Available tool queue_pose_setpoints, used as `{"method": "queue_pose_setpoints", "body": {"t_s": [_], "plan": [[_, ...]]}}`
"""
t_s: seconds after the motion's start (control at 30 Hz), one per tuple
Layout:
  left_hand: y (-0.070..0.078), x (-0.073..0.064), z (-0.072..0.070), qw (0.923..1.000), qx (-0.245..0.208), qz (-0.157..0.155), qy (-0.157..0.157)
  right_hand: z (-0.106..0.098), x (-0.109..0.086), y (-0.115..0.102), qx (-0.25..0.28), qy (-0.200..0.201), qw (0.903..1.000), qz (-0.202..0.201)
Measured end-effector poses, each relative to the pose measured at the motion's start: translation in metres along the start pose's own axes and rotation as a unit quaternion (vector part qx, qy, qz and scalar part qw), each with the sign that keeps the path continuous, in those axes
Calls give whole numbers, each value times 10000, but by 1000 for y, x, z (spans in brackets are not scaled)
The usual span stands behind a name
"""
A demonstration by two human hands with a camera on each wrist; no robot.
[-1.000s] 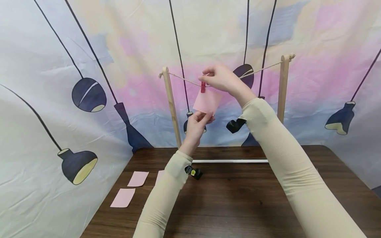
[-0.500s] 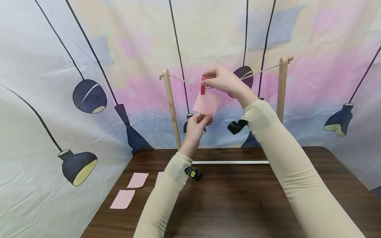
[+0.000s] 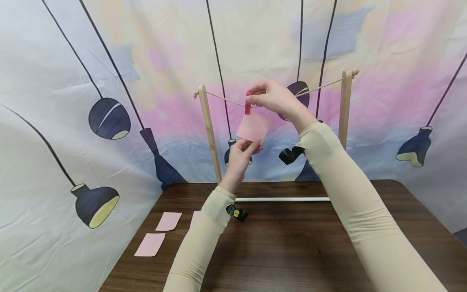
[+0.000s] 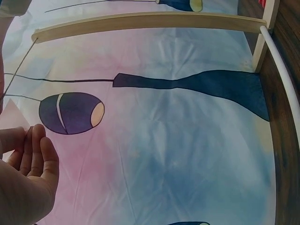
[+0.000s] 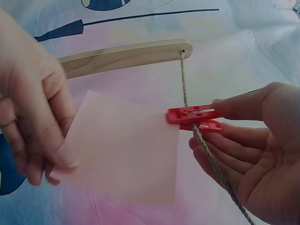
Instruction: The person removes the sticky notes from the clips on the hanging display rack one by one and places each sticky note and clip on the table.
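My left hand pinches the lower corner of a square pink sheet of paper between thumb and fingers. Above it, my right hand pinches a red clothespin by its handles. Seen from the right wrist, the clothespin sits across the twine, its front end at the paper's corner. How firmly it bites the paper is hard to tell. In the left wrist view, the left hand covers most of the sheet.
Two wooden posts hold the sagging twine, and a white rod runs between them low down. More pink sheets lie on the dark wooden table at left, one partly behind the left sleeve. A painted cloth hangs behind.
The clothespin has shifted slightly up against the paper, and more of its top shows beside my right thumb. Both hands keep their hold, and the left has hardly moved.
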State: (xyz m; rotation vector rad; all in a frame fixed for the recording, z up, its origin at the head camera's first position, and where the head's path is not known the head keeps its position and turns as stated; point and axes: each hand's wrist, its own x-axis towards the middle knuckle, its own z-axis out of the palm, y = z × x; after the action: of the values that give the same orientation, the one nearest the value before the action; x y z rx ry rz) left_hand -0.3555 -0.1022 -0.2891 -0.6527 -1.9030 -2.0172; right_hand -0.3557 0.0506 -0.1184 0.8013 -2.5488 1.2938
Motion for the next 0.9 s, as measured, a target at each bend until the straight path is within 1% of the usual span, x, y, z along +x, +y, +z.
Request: {"method": "queue_pose_setpoints", "body": {"t_s": [0.07,0.27,0.47,0.67,0.9], "plan": [[-1,-1,0,10000,16,6,-15,0,0,-1,-15,76,10000,4],[-2,-1,-1,10000,17,46,26,5,1,-3,-111,305,9993,-167],[-2,-2,0,10000,41,2,41,7,0,-5,-154,621,9976,-281],[-3,-2,1,10000,-14,-45,23,5,-4,-8,-151,1051,9940,-273],[-2,-2,2,9999,-3,-102,-51,1,-7,-14,-176,1610,9860,-405]]}}
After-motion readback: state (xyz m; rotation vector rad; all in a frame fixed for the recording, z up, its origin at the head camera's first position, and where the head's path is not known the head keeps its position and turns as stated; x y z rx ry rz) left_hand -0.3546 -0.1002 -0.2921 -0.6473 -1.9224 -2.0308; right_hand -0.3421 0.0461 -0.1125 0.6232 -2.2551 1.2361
